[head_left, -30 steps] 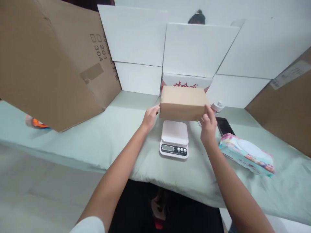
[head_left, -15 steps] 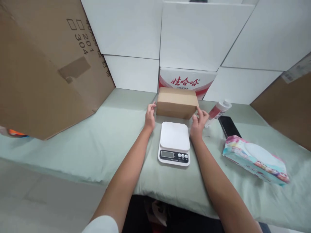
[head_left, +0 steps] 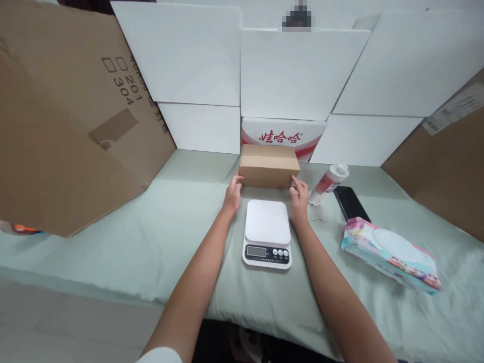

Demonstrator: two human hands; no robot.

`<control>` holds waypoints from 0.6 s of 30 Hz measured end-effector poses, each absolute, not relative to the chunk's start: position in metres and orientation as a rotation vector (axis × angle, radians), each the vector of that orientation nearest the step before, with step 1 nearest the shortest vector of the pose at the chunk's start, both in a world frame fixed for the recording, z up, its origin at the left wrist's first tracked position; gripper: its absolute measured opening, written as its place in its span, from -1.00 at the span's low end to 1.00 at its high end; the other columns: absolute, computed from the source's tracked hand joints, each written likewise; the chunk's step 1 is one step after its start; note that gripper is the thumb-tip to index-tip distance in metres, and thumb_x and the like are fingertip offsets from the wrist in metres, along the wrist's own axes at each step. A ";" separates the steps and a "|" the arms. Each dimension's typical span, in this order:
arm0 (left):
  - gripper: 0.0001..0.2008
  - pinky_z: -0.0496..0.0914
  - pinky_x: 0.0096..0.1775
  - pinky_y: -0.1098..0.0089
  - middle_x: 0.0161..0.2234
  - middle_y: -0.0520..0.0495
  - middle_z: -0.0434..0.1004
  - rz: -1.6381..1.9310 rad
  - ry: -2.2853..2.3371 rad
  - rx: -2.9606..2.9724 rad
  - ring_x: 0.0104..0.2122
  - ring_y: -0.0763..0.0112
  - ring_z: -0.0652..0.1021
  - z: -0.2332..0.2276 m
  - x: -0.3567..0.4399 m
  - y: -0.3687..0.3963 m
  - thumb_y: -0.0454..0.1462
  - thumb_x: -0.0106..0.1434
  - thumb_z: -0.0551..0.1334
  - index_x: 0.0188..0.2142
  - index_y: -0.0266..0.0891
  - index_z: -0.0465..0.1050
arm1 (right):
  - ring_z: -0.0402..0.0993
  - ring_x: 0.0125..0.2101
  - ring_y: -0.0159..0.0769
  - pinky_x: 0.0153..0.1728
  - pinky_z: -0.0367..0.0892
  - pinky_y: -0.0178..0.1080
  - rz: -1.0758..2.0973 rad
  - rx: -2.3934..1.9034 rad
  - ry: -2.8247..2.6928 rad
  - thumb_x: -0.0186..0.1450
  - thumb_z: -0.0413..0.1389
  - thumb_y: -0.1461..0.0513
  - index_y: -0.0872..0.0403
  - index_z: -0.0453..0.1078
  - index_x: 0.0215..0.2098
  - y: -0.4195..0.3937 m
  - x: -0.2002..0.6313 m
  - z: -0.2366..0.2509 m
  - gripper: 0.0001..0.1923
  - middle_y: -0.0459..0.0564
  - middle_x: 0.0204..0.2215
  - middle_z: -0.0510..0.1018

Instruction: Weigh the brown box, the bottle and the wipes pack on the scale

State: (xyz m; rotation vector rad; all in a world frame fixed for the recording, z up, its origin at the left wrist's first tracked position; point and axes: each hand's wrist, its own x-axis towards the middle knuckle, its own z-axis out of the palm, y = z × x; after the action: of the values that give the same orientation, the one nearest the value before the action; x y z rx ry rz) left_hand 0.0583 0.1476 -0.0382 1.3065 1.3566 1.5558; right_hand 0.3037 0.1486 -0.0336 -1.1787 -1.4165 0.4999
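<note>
A small brown cardboard box [head_left: 269, 176] lies on the green cloth in front of a printed white carton. My left hand [head_left: 232, 195] is at its lower left corner, fingertips pressed against the end. At the lower right corner, my right hand [head_left: 299, 201] touches the box with its index finger, the other fingers curled. The two hands hold the box between them. Nearer to me, between my forearms, sits a white kitchen scale [head_left: 267, 223] with a bare platform, a small display and several buttons.
A white and pink bottle [head_left: 328, 184] leans right of my right hand. Beyond it lie a black phone [head_left: 352, 203] and a pack of wipes [head_left: 391, 254]. White panels and the red-lettered carton [head_left: 280, 132] stand behind; large cardboard sheets [head_left: 86, 121] rise at the left and right.
My view has tilted up slightly. Both hands have come down to the box's lower front corners, and the box sits slightly closer to the carton. The scale has not moved.
</note>
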 end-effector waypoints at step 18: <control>-0.71 0.16 0.46 -0.01 0.53 -0.10 0.18 1.593 1.366 1.300 0.50 0.09 0.24 -0.047 0.053 0.155 -0.18 0.37 0.14 0.03 -0.07 0.49 | 0.22 0.29 0.28 0.32 0.11 0.40 -0.183 -1.392 -1.084 0.14 0.29 0.07 0.14 0.19 0.38 0.128 0.350 -0.012 -0.10 0.38 0.24 0.32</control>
State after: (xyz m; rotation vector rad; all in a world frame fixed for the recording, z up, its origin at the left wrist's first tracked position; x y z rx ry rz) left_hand 0.0535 0.1547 -0.0474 1.2996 1.3656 1.5935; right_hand 0.3501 0.1275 -0.0122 -1.3917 -1.0843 -0.1827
